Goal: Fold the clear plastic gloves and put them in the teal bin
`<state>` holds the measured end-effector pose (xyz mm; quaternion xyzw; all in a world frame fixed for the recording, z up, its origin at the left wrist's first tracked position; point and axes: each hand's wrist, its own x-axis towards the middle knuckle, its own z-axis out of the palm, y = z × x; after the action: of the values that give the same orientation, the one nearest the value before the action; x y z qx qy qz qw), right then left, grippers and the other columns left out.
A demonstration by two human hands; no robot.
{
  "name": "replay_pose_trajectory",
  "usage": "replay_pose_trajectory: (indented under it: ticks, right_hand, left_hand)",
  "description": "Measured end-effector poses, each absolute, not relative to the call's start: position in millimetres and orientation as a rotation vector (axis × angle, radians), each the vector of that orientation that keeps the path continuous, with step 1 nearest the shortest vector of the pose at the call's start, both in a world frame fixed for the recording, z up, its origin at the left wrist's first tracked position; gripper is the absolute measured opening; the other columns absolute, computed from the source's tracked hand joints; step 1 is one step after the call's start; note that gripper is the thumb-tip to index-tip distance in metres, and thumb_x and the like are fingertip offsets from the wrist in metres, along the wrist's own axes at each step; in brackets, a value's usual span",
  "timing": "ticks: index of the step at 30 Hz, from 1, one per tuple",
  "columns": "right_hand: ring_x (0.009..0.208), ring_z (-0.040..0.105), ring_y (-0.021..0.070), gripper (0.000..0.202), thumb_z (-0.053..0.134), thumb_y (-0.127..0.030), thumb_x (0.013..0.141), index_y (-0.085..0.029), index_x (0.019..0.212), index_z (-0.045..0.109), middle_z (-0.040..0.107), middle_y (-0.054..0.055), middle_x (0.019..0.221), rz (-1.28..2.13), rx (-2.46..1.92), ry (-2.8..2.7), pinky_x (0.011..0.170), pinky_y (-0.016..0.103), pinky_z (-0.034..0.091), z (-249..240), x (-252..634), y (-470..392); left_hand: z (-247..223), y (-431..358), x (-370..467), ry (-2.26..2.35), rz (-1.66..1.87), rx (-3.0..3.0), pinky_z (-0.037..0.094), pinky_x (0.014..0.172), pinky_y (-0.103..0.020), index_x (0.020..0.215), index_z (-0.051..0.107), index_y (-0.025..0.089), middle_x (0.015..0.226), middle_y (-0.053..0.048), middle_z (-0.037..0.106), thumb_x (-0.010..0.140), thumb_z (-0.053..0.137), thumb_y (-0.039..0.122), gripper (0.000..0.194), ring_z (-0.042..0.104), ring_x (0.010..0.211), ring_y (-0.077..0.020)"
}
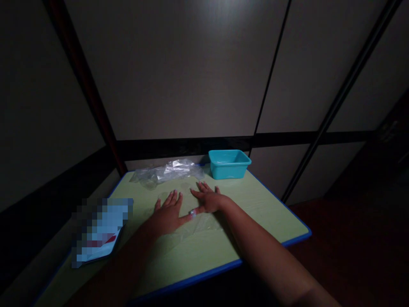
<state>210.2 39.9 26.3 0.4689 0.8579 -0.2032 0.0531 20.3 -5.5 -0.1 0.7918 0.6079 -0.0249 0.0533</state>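
Observation:
Both hands rest on a thin, clear plastic bag [198,226] spread over the pale green table [255,209]. My left hand [168,213] lies flat with its fingers apart, pointing away from me. Just to its right, my right hand [207,200] is also spread, palm down on the plastic. The two thumbs come close together or touch near the middle. The bag's outline is faint, and part of it is hidden under the hands.
Crumpled clear plastic [169,172] lies along the table's back edge. A turquoise basket [228,165] stands at the back right. At the left is a light blue packet [105,230], partly pixelated. Wardrobe panels [191,85] rise right behind the table.

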Motion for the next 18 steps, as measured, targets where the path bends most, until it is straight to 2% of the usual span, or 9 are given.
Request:
replay_pose_trajectory:
  ticks: [4,8,10,15,18]
  right_hand:
    - [0.135,-0.016,0.0319,0.091,0.051,-0.068,0.069,-0.038,0.142,0.007,-0.016,0.006,0.150,-0.611,1.411,2.586,0.094,0.069,-0.002,28.7,209.8,39.1]
    - [0.135,-0.016,0.0329,0.090,0.052,-0.069,0.068,-0.040,0.142,0.009,-0.014,0.005,0.150,-0.574,1.423,2.587,0.092,0.071,-0.003,29.6,208.0,37.8]
    - [0.134,-0.017,0.0333,0.092,0.052,-0.068,0.068,-0.037,0.143,0.008,-0.015,0.006,0.150,-0.547,1.428,2.587,0.093,0.071,-0.004,30.0,208.2,37.2]
    - [0.135,-0.018,0.0303,0.110,0.051,-0.072,0.065,-0.024,0.143,-0.010,-0.018,0.009,0.149,-0.541,1.518,2.642,0.098,0.064,-0.008,31.8,209.8,33.5]
    - [0.136,-0.016,0.0267,0.113,0.048,-0.075,0.064,-0.022,0.143,-0.014,-0.019,0.008,0.148,-0.566,1.491,2.734,0.101,0.060,-0.009,30.8,206.7,30.5]
  left_hand:
    - [0.5,-5.7,22.6,1.850,0.013,2.418,0.008,0.104,-0.059,0.144,0.016,0.015,0.149,-0.015,0.006,0.078,0.026,0.073,0.088,0.003,0.138,-0.0299]
    - [4.1,-3.6,24.5,1.685,0.139,2.510,0.007,0.105,-0.057,0.144,0.014,0.019,0.150,-0.010,0.006,0.081,0.026,0.070,0.082,0.004,0.138,-0.0287]
    - [5.6,-1.5,24.4,1.578,0.153,2.557,0.007,0.107,-0.054,0.144,0.012,0.019,0.151,-0.009,0.005,0.081,0.029,0.068,0.082,0.005,0.138,-0.0278]
    - [9.9,4.0,16.7,1.594,0.157,2.575,0.007,0.107,-0.054,0.145,0.008,0.019,0.151,-0.010,0.002,0.079,0.036,0.066,0.086,0.004,0.138,-0.0271]
    - [11.4,6.7,11.0,1.667,0.254,2.578,0.007,0.107,-0.055,0.145,0.010,0.020,0.151,-0.007,0.003,0.087,0.026,0.058,0.071,0.004,0.138,-0.0239]
